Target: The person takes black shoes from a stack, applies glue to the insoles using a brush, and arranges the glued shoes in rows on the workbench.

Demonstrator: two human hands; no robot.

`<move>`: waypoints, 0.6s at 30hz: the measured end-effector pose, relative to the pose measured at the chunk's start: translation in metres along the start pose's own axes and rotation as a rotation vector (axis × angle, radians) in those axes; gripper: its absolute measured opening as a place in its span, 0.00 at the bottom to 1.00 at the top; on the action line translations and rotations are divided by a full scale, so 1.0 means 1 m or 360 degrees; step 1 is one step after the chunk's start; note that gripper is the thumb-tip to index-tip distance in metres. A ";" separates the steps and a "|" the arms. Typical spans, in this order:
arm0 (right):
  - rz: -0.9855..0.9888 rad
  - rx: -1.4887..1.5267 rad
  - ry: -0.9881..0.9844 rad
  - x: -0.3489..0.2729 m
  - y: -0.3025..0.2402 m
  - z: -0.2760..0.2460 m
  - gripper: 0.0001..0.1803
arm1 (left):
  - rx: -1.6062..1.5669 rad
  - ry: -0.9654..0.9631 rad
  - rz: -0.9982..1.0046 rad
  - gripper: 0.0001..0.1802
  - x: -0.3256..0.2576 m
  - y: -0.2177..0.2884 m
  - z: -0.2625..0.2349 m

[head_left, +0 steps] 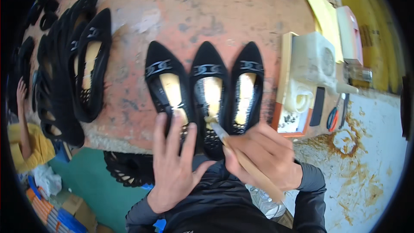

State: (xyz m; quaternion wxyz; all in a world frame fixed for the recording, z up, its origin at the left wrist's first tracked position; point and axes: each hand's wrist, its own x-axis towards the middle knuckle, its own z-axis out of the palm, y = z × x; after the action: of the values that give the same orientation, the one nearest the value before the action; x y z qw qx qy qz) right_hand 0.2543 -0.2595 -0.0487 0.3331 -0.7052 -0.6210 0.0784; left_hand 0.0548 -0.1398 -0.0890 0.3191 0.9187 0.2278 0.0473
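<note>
- Scuffed reddish workbench (pixel 128 60) spreads before you, with a green floor (pixel 92 172) below its edge at left.
- Three black pointed flats stand in a row before you, toes pointing away: left shoe (pixel 158 58), middle shoe (pixel 208 56) and right shoe (pixel 249 55), each with a chain-like ornament.
- Your right hand (pixel 267 155) is closed around a wooden-handled brush (pixel 250 167); its bristles are at the rear of the middle shoe's pale, shiny insole (pixel 212 89).
- Your left hand (pixel 174 172) has its fingers spread, gripping nothing, over the left shoe's heel end; you cannot tell how firmly it presses.
- More black shoes (pixel 54 69) are piled to your left, near another person's yellow sleeve (pixel 30 149).
- To your right, a white container (pixel 312 60) stands at a wood-edged tray (pixel 281 82), with red-handled scissors (pixel 332 118) beyond.
</note>
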 end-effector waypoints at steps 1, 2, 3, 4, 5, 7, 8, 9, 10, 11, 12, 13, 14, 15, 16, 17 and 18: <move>0.0038 0.0025 0.0056 0.004 -0.004 -0.017 0.10 | 0.0113 -0.0014 -0.0106 0.50 -0.006 0.000 -0.004; 0.0113 0.0060 0.0258 -0.003 0.003 -0.026 0.09 | 0.0197 -0.0025 -0.0161 0.49 -0.011 -0.007 -0.005; 0.0211 0.0012 0.0446 -0.012 0.004 -0.049 0.08 | 0.0211 -0.0037 -0.0162 0.47 -0.011 -0.010 -0.003; 0.0494 -0.0124 0.0600 -0.022 0.006 -0.066 0.07 | 0.0093 -0.0109 -0.0195 0.45 -0.016 -0.014 0.002; 0.0769 -0.0255 0.0759 -0.033 0.009 -0.081 0.07 | 0.0118 -0.0145 -0.0112 0.41 -0.018 -0.017 0.007; 0.1377 -0.0437 0.0581 -0.050 0.025 -0.103 0.07 | 0.0168 -0.0150 -0.0049 0.38 -0.013 -0.011 0.016; 0.1451 -0.0400 0.0580 -0.062 0.044 -0.103 0.07 | 0.0157 -0.0141 -0.0030 0.38 -0.009 -0.009 0.019; 0.1405 -0.0367 0.0556 -0.073 0.062 -0.097 0.07 | 0.0130 -0.0092 -0.0014 0.39 -0.005 -0.008 0.023; 0.1210 -0.0423 0.0514 -0.081 0.075 -0.089 0.06 | 0.0108 -0.0044 0.0000 0.40 -0.001 -0.007 0.025; 0.1010 -0.0483 0.0465 -0.083 0.081 -0.085 0.06 | 0.0101 -0.0039 0.0012 0.40 0.000 -0.007 0.026; 0.0997 -0.0471 0.0470 -0.082 0.076 -0.086 0.06 | 0.0090 -0.0001 0.0021 0.39 0.001 -0.008 0.026; 0.1077 -0.0458 0.0493 -0.083 0.063 -0.091 0.06 | 0.0071 0.0033 0.0031 0.38 0.000 -0.007 0.027; 0.1158 -0.0446 0.0514 -0.084 0.053 -0.096 0.05 | 0.0074 0.0039 0.0024 0.38 -0.003 -0.008 0.026; 0.1160 -0.0444 0.0521 -0.084 0.044 -0.100 0.05 | 0.0074 0.0026 0.0037 0.37 -0.006 -0.011 0.024; 0.1169 -0.0499 0.0547 -0.084 0.037 -0.103 0.05 | 0.0073 0.0011 0.0051 0.36 -0.010 -0.012 0.022; 0.1180 -0.0556 0.0573 -0.084 0.033 -0.104 0.05 | 0.0075 0.0008 0.0056 0.36 -0.015 -0.012 0.022; 0.1011 -0.0620 0.0500 -0.082 0.031 -0.103 0.06 | 0.0094 0.0002 0.0058 0.36 -0.020 -0.012 0.021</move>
State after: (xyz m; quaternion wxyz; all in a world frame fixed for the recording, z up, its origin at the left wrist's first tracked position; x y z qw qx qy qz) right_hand 0.3163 -0.3739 -0.0125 0.2434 -0.9153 -0.3170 -0.0505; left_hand 0.0373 -0.1527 -0.1115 0.2907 0.9317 0.2127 0.0468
